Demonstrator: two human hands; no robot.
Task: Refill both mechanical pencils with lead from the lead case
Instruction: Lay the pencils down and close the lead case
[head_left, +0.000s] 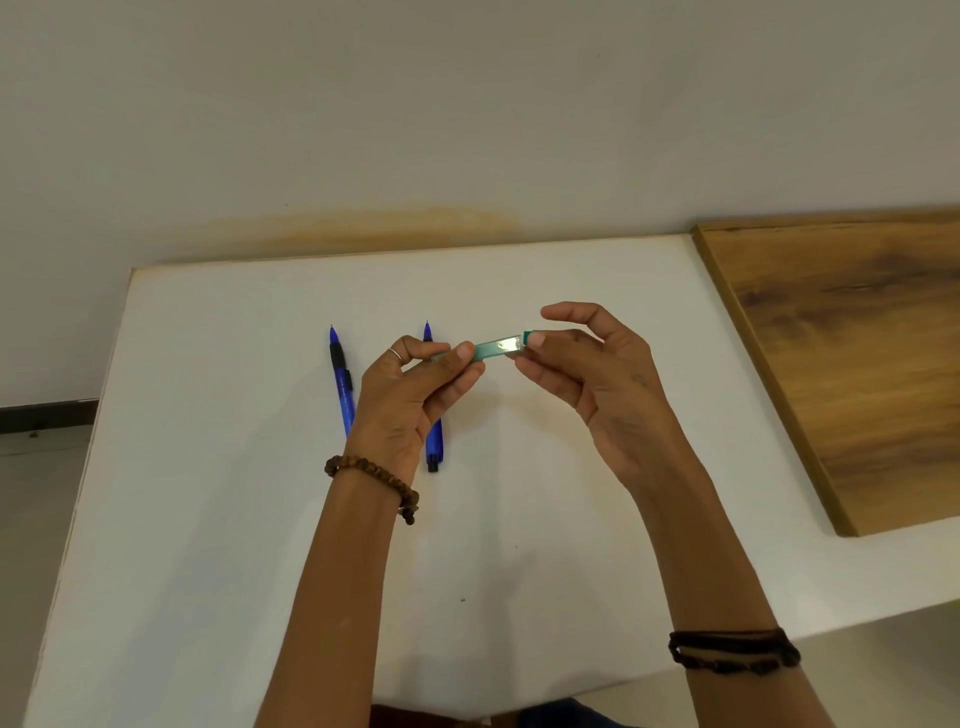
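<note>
Green and see-through, a slim lead case is held level in the air above a white bench, between two bare hands. The left hand pinches the case's left end, with thumb and fingers closed around it. The right hand grips the opposite end, where a darker green cap sits, thumb on top and a fingertip beneath; its other fingers are spread loosely and hold nothing else.

Two blue mechanical pencils lie on the bench behind and below the left hand, roughly parallel, tips pointing away from the person. The left pencil lies in the open just left of the hand and has a black grip. The right pencil is partly hidden by the left hand, with only its tip and its black rear end showing.

A brown beaded bracelet circles the left wrist, and dark cord bands circle the right forearm. A wooden board lies at the bench's far right.
</note>
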